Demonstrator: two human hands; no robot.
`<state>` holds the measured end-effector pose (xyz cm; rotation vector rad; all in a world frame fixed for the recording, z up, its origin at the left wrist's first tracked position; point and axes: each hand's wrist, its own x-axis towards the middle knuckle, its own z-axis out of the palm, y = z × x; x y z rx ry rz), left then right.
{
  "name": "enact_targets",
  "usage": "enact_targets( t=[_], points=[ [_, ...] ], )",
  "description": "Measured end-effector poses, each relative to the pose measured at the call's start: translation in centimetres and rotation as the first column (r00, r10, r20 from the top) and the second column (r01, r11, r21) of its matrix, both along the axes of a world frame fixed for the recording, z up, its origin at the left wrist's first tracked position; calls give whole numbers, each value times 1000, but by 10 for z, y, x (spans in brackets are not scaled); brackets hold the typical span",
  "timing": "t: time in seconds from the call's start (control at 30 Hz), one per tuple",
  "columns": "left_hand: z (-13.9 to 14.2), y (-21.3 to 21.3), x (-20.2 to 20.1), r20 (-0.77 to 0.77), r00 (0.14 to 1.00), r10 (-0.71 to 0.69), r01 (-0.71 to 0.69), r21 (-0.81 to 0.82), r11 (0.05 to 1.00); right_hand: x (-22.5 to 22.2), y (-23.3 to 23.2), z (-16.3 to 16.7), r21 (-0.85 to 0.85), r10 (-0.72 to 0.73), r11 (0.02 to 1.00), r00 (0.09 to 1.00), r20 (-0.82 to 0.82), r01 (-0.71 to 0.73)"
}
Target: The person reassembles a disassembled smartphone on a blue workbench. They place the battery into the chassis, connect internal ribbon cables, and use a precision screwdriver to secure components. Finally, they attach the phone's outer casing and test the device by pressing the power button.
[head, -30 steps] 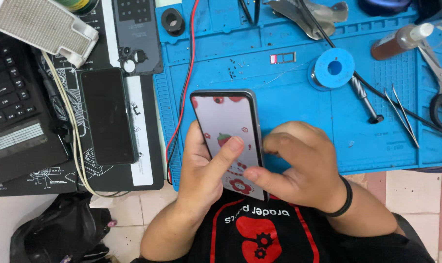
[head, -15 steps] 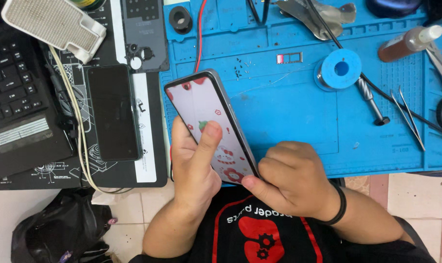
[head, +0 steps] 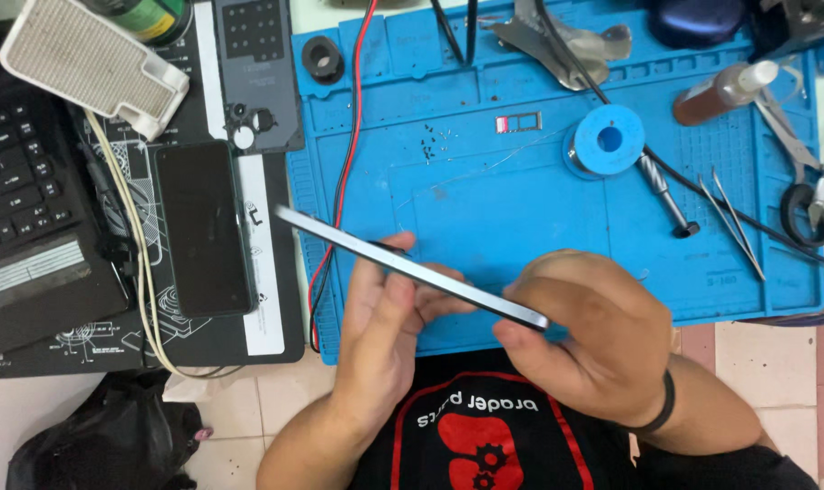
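Observation:
Both my hands hold a slim smartphone turned on edge above the blue work mat, so only its thin dark side shows. My left hand grips it from below near the middle, thumb on the near edge. My right hand, with a black band on the wrist, pinches the phone's right end. The phone's screen is hidden from view.
A second dark phone lies on a black mat left of the blue one, beside a laptop keyboard. On the blue mat are a solder spool, tweezers, a small bottle, tiny screws, red and black cables.
The phone was flat with its lit screen facing up; it has now been rotated onto its edge and swung leftward. My left thumb left the screen.

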<state>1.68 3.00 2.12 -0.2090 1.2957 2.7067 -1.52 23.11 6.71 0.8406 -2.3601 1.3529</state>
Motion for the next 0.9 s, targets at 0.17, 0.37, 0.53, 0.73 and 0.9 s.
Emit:
enact_targets(
  t=[0.17,0.37,0.53,0.73,0.9],
  points=[
    [-1,8,9,-29,999,-14,14,-9,1000,-3,20,14,-37,-34,998,982,184,41],
    [-5,14,6,12,999,41,-41,-9,999,-2,21,-7,-421,34,889,891,452,180],
    [-11,9,6,87,995,-41,46,-53,998,-4,27,-27,-485,91,857,875,475,174],
    [-12,-3,3,259,938,-230,266,-111,958,-11,30,-36,-583,204,794,828,523,172],
    [-9,-7,-4,263,940,-217,262,-149,954,-22,27,-43,-580,221,776,755,618,248]
  ],
)
